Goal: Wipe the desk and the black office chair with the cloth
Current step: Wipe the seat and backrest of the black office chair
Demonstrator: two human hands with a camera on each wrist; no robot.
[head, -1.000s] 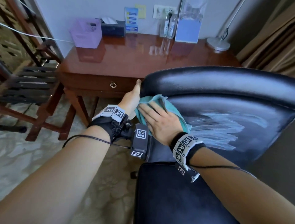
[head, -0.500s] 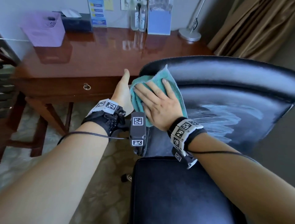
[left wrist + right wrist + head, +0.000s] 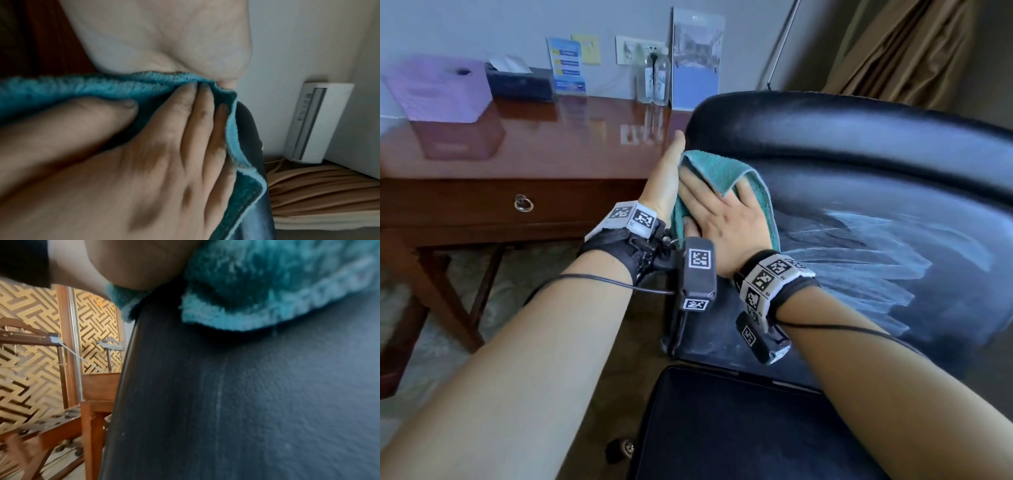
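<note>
The black office chair's backrest (image 3: 859, 144) fills the right of the head view, with pale wet streaks (image 3: 876, 253) across its middle. My right hand (image 3: 722, 219) presses the teal cloth (image 3: 722, 168) flat against the backrest near its upper left corner. Its fingers are straight, and a flap of cloth is folded over the fingertips. My left hand (image 3: 662, 181) holds the backrest's left edge, thumb in front and fingers hidden behind. The left wrist view shows the cloth (image 3: 61, 91) under the right hand (image 3: 164, 162). The right wrist view shows the cloth (image 3: 267, 288) on the backrest (image 3: 246, 402). The glossy wooden desk (image 3: 534, 144) stands behind.
A purple box (image 3: 438, 89), a tissue box (image 3: 520, 82), two bottles (image 3: 654, 80) and a standing card (image 3: 697, 61) line the desk's back edge. The chair seat (image 3: 722, 428) lies below my arms. Curtains (image 3: 911, 48) hang at the right, and a wooden rack (image 3: 51, 426) stands at the left.
My right hand rubbed the cloth up to the backrest's top left corner, then slightly back down. The cloth's top flap now folds over the fingertips. My left hand stayed on the edge.
</note>
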